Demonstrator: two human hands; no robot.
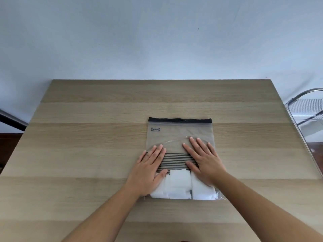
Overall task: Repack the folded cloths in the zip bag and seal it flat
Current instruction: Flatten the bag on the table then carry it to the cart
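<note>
Pale wall, wooden surface (87, 137). At lower centre, the soft, slippery zip bag (180, 137) holds white folded cloths (180, 186); both hands' fingers (157, 152) lie spread flat, gripping nothing. Judged: grasp its black zip strip (180, 120).

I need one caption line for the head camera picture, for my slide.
Both hands, left hand and right hand, press flat on the zip bag holding white folded cloths.

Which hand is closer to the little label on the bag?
Left. The left hand lies just below the label, toward the person; the right hand rests farther off, across the zip bag.
</note>
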